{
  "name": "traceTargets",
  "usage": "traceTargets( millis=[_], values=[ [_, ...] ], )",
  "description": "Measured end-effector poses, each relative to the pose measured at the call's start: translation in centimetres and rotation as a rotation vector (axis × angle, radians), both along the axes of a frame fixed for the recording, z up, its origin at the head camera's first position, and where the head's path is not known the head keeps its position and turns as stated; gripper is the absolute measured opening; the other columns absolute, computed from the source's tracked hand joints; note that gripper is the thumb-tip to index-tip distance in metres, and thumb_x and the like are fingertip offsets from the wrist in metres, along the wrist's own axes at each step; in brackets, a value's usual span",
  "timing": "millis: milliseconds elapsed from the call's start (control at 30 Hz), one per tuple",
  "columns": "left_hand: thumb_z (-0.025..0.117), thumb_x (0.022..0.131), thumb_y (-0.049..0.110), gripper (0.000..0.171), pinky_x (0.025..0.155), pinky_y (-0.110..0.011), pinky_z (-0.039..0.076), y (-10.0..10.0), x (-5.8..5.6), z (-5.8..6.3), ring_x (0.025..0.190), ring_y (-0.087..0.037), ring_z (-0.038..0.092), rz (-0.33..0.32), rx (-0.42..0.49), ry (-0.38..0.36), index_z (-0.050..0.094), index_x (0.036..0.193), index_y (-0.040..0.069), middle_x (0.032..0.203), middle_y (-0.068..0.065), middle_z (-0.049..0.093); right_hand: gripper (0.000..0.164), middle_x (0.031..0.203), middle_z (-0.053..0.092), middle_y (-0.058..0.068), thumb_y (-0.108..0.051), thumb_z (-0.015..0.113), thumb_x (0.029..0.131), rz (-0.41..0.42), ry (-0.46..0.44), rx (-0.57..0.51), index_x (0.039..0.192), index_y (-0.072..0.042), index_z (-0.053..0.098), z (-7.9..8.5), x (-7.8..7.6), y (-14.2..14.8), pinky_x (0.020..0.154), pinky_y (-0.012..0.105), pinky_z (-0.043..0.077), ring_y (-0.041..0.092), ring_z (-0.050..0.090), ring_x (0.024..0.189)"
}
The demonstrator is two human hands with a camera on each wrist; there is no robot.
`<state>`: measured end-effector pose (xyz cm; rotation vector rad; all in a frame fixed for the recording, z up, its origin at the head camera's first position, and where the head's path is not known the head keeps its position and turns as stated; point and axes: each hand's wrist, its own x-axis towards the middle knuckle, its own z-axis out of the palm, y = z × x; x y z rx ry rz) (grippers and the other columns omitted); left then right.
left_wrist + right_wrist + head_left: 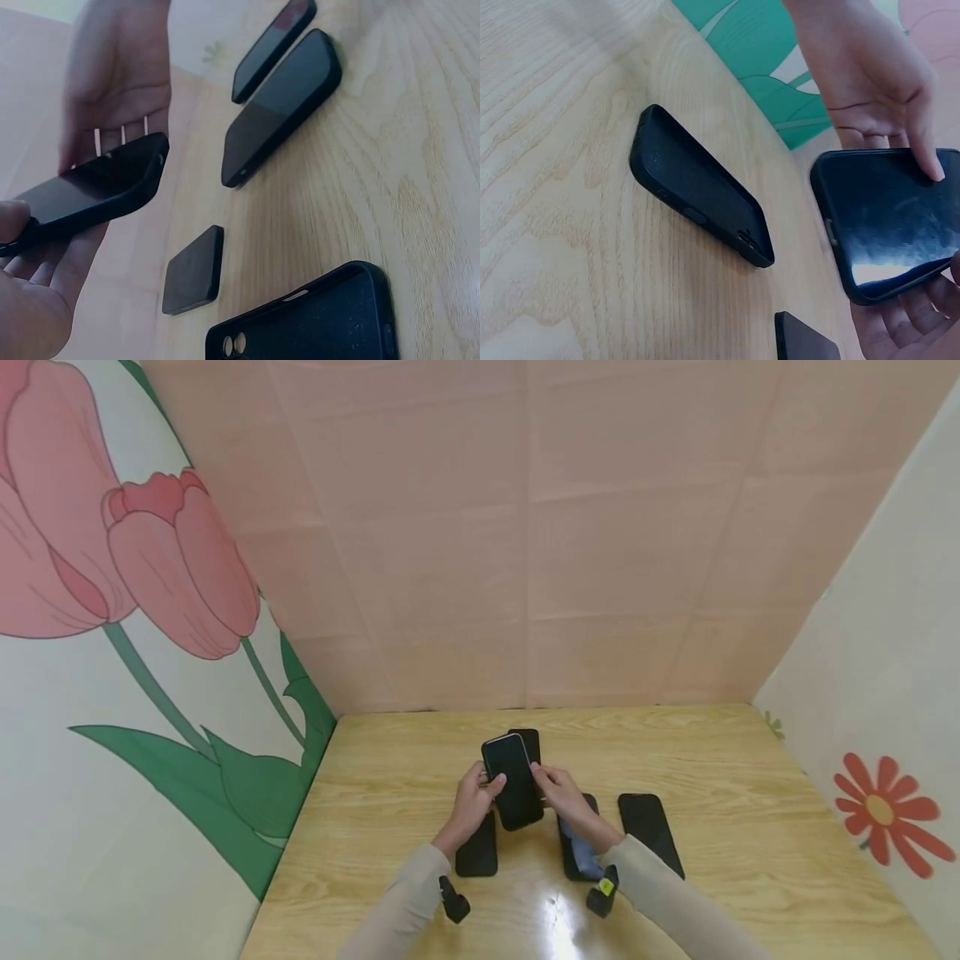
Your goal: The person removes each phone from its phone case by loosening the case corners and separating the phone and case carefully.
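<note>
Both hands hold one black phone in a dark case (513, 782), raised and tilted above the table. My left hand (474, 797) grips its left edge, the thumb lying on the screen side and the fingers behind. At the right edge, my right hand (567, 797) holds the phone with its thumb along the rim and its fingers underneath. In the right wrist view a bright reflection crosses the held phone's screen (889, 217). An empty black phone case (701, 187), hollow side up with camera holes, lies below my left hand.
A dark flat slab (193, 274) lies on the wooden table (375, 827) behind the held phone. Two black phones lie at the right: one phone (568, 860) partly under my right forearm, another phone (651, 831) farther right. Walls border the table's back and sides.
</note>
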<state>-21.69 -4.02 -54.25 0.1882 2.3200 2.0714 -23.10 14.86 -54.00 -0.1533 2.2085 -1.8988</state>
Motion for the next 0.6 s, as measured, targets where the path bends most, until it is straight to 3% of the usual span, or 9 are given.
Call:
traceTargets(
  millis=[167, 300, 433, 600],
  values=[
    [0.061, 0.099, 0.021, 0.025, 0.050, -0.029, 0.046, -0.1, -0.1, 0.4, 0.061, -0.024, 0.062, 0.052, -0.019, -0.008, 0.056, 0.112, 0.000, 0.092, -0.014, 0.070, 0.037, 0.096, 0.064, 0.016, -0.016, 0.042, 0.108, 0.079, 0.009, -0.027, 0.105, 0.013, 0.064, 1.0, 0.5, 0.2, 0.076, 0.046, 0.054, 0.024, 0.059, 0.087],
    [0.064, 0.097, 0.023, 0.026, 0.046, -0.026, 0.045, -0.2, 0.0, 0.6, 0.056, -0.021, 0.062, 0.088, -0.013, 0.001, 0.057, 0.109, 0.000, 0.088, -0.015, 0.071, 0.032, 0.100, 0.065, 0.018, -0.012, 0.044, 0.107, 0.112, 0.020, -0.038, 0.110, 0.014, 0.063, 0.4, 0.5, 0.3, 0.079, 0.048, 0.054, 0.023, 0.062, 0.089],
    [0.065, 0.096, 0.024, 0.026, 0.046, -0.024, 0.045, -0.2, 0.1, 0.7, 0.055, -0.015, 0.063, 0.084, 0.009, 0.030, 0.058, 0.105, 0.001, 0.085, -0.011, 0.072, 0.029, 0.096, 0.066, 0.016, -0.011, 0.046, 0.106, 0.056, 0.016, -0.016, 0.106, 0.011, 0.064, -0.7, 0.1, 0.2, 0.073, 0.039, 0.055, 0.021, 0.062, 0.085],
    [0.063, 0.097, 0.023, 0.025, 0.049, -0.028, 0.049, 0.0, 0.3, 0.8, 0.064, -0.021, 0.069, 0.036, 0.060, 0.060, 0.057, 0.109, 0.002, 0.088, -0.009, 0.073, 0.029, 0.074, 0.056, 0.006, -0.004, 0.047, 0.103, -0.075, 0.037, 0.047, 0.078, 0.004, 0.058, -1.0, 0.0, -0.4, 0.061, 0.030, 0.048, 0.018, 0.054, 0.069]
  ],
)
